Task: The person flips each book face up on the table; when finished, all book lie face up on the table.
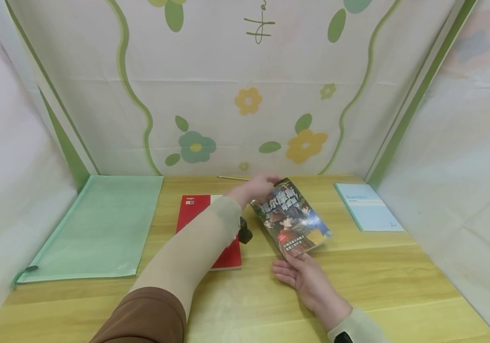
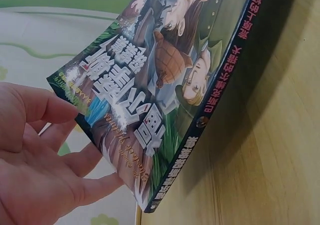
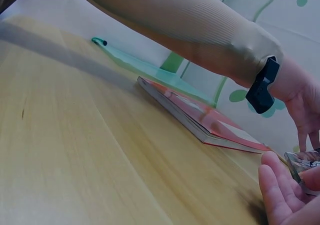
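Observation:
A paperback book (image 1: pixel 290 216) with an illustrated cover and white Chinese title is held tilted over the wooden table, cover up. At its far end my left hand (image 1: pixel 259 188) pinches the edge near a corner. In the left wrist view, a fingertip of that hand (image 2: pixel 42 155) lies at the cover's edge, and the dark spine with red and white lettering faces the table. My right hand (image 1: pixel 307 281) pinches the near edge, thumb on the cover and fingers beneath. Only a small corner of the book shows in the right wrist view.
Under my left forearm lies a red book (image 1: pixel 228 255), partly hidden. A translucent green zip pouch (image 1: pixel 95 228) lies at the left, and a pale blue notebook (image 1: pixel 371 209) at the right. Near the back edge is a thin pencil-like stick (image 1: pixel 232 178). Printed fabric walls (image 1: pixel 210 100) enclose the table.

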Motion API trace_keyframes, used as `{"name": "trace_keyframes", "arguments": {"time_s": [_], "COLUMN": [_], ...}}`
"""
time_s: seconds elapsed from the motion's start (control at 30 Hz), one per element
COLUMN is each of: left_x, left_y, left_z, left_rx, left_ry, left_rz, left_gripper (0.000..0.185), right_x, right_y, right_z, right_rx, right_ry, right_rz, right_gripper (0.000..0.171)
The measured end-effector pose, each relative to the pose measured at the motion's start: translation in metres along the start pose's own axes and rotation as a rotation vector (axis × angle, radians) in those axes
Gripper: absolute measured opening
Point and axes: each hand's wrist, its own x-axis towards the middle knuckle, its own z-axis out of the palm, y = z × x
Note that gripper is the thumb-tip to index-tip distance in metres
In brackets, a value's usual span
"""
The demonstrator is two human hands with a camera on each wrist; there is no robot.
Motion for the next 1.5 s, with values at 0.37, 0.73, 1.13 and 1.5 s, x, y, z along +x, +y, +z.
{"name": "trace_keyframes", "arguments": {"time_s": [0.37, 0.73, 1.13, 1.5], "left_x": [0.006, 0.014, 0.022, 0.025], "left_y": [-0.006, -0.003, -0.003, -0.01], "left_z": [0.008, 0.016, 0.03, 0.034], "left_rx": [0.2, 0.395, 0.492, 0.454], "left_ry": [0.024, -0.05, -0.113, -0.109], "left_rz": [0.055, 0.067, -0.009, -0.113], "left_gripper": [0.066, 0.067, 0.076, 0.097], "right_x": [0.0, 0.002, 0.004, 0.003], "right_y": [0.003, 0.004, 0.002, -0.001], "right_z": [0.008, 0.014, 0.02, 0.019], "right_rx": [0.013, 0.065, 0.104, -0.021], "right_ry": [-0.056, -0.067, -0.107, -0.174], "right_rz": [0.005, 0.03, 0.056, 0.093], "right_gripper": [0.044, 0.041, 0.04, 0.032]}}
